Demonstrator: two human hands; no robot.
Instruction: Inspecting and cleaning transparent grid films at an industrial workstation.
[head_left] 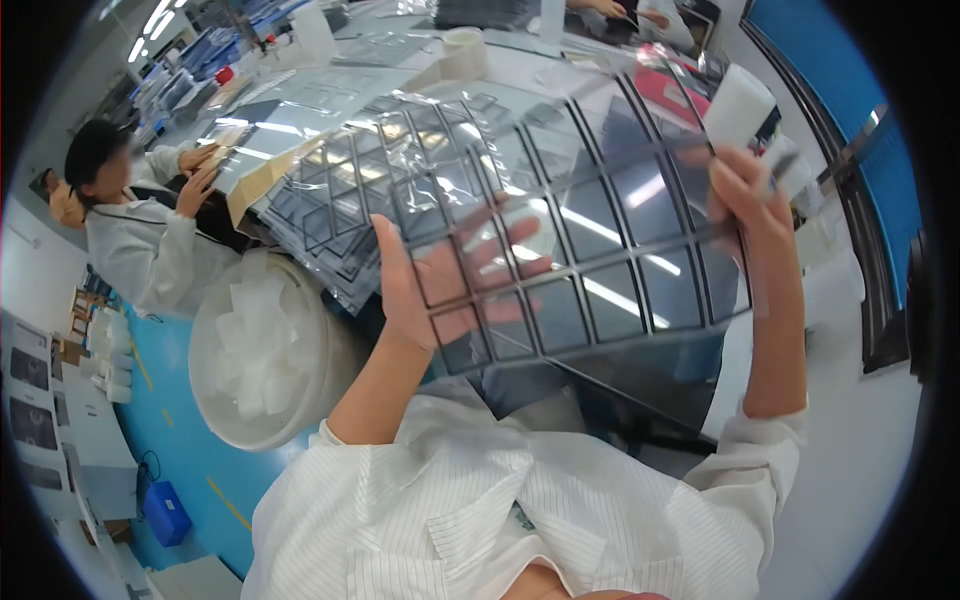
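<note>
A clear plastic sheet with a grid of dark lines [603, 247] is held up tilted in front of me. My right hand [752, 195] has its fingers closed at the sheet's right edge; they are partly blurred. Through the sheet show the spread fingers of my left hand [415, 290], its palm behind the left part and its thumb sticking up at the side. Beyond, several similar gridded clear sheets [325, 205] lie in a loose pile on the table, partly hidden by the held one.
A pale round bin [325, 350] with crumpled translucent material stands at the left of the table. A roll of tape [463, 52] and a white roll [738, 105] sit farther back. A co-worker [150, 225] works at the left table edge. A blue-covered window [840, 90] lines the right wall.
</note>
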